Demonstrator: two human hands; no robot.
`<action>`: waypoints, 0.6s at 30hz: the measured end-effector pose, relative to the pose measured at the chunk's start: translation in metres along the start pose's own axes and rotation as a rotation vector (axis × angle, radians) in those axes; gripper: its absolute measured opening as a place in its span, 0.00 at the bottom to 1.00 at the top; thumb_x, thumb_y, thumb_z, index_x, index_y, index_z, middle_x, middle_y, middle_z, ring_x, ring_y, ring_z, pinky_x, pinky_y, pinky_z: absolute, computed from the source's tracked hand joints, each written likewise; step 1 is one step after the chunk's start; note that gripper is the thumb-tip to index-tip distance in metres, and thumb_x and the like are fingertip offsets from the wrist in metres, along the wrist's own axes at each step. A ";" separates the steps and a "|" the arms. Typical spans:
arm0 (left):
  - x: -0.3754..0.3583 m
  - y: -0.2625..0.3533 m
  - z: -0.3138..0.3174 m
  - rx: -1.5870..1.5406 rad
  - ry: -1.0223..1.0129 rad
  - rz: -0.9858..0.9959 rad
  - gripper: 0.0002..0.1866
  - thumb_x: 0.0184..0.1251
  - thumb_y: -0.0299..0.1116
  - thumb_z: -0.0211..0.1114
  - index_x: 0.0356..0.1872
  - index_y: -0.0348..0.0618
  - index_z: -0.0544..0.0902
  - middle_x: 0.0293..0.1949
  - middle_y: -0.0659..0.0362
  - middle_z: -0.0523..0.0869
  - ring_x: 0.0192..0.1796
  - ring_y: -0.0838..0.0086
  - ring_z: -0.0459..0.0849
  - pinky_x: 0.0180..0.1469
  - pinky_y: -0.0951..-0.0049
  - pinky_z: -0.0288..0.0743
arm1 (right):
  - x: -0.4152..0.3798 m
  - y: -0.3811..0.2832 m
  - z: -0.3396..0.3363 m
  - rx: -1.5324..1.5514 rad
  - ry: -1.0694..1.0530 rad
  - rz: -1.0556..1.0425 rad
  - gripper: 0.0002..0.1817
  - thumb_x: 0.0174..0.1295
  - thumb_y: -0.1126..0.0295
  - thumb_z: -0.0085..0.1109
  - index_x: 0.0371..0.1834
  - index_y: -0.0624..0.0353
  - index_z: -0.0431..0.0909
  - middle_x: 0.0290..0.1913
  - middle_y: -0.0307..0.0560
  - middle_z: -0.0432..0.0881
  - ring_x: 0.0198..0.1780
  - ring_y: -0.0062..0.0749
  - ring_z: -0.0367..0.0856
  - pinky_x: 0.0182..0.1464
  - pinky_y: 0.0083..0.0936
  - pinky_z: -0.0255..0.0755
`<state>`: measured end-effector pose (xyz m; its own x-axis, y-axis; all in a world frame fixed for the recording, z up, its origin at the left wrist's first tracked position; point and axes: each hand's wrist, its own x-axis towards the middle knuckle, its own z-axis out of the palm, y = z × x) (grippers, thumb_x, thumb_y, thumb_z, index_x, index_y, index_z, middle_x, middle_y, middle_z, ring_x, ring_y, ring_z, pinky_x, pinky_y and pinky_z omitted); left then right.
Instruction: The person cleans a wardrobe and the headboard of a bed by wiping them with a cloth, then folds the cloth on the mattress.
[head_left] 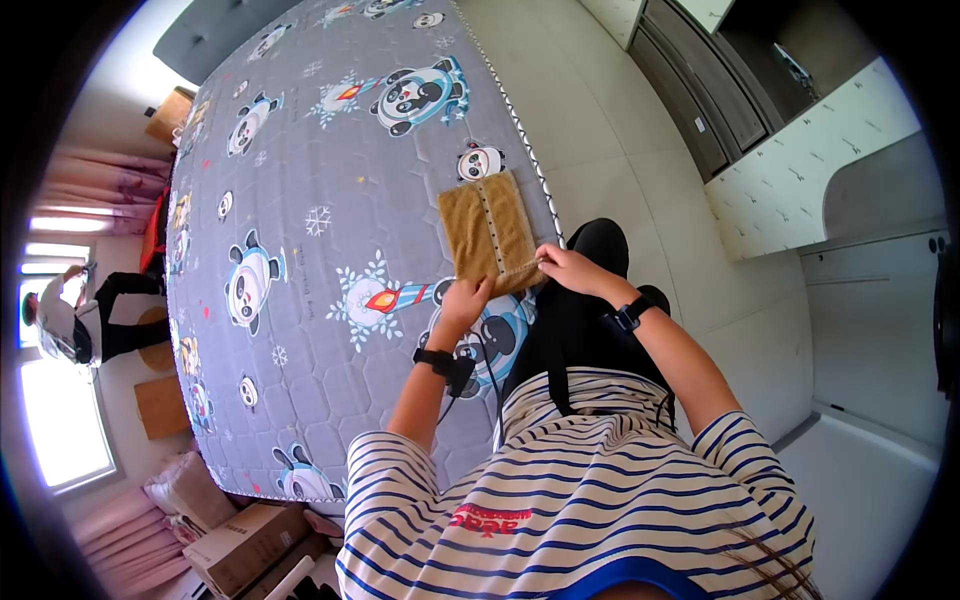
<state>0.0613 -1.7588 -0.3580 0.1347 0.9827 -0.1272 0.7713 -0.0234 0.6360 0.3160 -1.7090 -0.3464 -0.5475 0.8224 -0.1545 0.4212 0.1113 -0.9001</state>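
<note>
Towel (487,232) on panda bedspread (330,180), both hands pinching near edge.

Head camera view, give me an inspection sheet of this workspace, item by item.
Surface: grey panda-print mattress, flat.
Job's things: folded brown towel near the mattress edge.
Clutter: nothing seen on the mattress besides the towel.
Grips: left hand on the towel's near edge; right hand pinching its near right corner.
Cables: black cord hanging by the left wrist.
Surroundings: cardboard boxes, white cabinets, another person by the window.
</note>
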 end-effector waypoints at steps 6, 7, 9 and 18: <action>0.018 0.068 -0.093 -0.135 0.391 0.132 0.17 0.69 0.39 0.62 0.23 0.37 0.81 0.18 0.45 0.78 0.18 0.51 0.76 0.22 0.59 0.68 | 0.008 -0.127 -0.062 -0.017 0.129 -0.235 0.09 0.73 0.69 0.50 0.51 0.60 0.69 0.41 0.53 0.82 0.41 0.42 0.83 0.45 0.32 0.74; 0.018 0.077 -0.112 -0.151 0.461 0.213 0.17 0.69 0.36 0.63 0.21 0.37 0.80 0.16 0.47 0.76 0.15 0.53 0.74 0.20 0.62 0.66 | 0.008 -0.148 -0.071 -0.038 0.184 -0.342 0.08 0.73 0.71 0.50 0.51 0.60 0.69 0.41 0.53 0.82 0.41 0.42 0.83 0.45 0.32 0.74; 0.016 0.110 -0.157 -0.051 0.601 0.432 0.18 0.69 0.33 0.63 0.17 0.38 0.77 0.14 0.50 0.74 0.13 0.58 0.71 0.19 0.63 0.64 | 0.010 -0.183 -0.084 -0.050 0.207 -0.428 0.08 0.72 0.71 0.50 0.51 0.60 0.69 0.41 0.52 0.82 0.41 0.42 0.83 0.44 0.32 0.74; 0.077 0.086 -0.195 0.035 0.361 0.233 0.12 0.69 0.40 0.65 0.41 0.42 0.82 0.27 0.48 0.84 0.29 0.60 0.85 0.30 0.65 0.74 | 0.085 -0.147 -0.106 -0.177 0.246 -0.307 0.11 0.73 0.64 0.50 0.50 0.58 0.73 0.38 0.52 0.82 0.39 0.44 0.82 0.41 0.35 0.73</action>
<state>0.0164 -1.6497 -0.1644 0.0864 0.9514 0.2955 0.7672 -0.2527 0.5895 0.2844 -1.5965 -0.1836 -0.4873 0.8423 0.2305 0.3949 0.4479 -0.8022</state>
